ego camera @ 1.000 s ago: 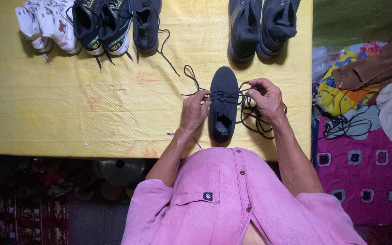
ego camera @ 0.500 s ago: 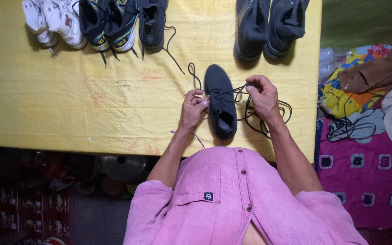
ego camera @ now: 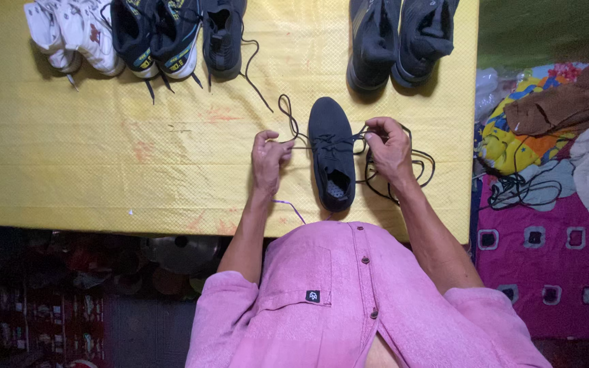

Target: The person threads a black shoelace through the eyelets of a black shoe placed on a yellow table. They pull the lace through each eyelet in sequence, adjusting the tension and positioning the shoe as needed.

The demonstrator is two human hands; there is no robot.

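Observation:
A black shoe (ego camera: pixel 332 150) lies on the yellow table cover (ego camera: pixel 138 163), toe pointing away from me. My left hand (ego camera: pixel 269 159) is just left of it, fingers pinched on one end of the black shoelace (ego camera: pixel 288 119), which loops up past the hand. My right hand (ego camera: pixel 388 148) is on the shoe's right side, gripping the other lace end near the eyelets. The rest of that lace lies in loose coils (ego camera: pixel 414 167) beside my right wrist.
Along the table's far edge stand a white pair of shoes (ego camera: pixel 73 34), a dark pair with yellow-green trim (ego camera: pixel 151 34), a single black shoe (ego camera: pixel 223 34) with a trailing lace, and a grey pair (ego camera: pixel 400 37). A heap of clothes (ego camera: pixel 553 129) lies right of the table.
Both hands have pulled apart slightly, the left hand moving leftward away from the shoe with its lace end. The shoe stays in place.

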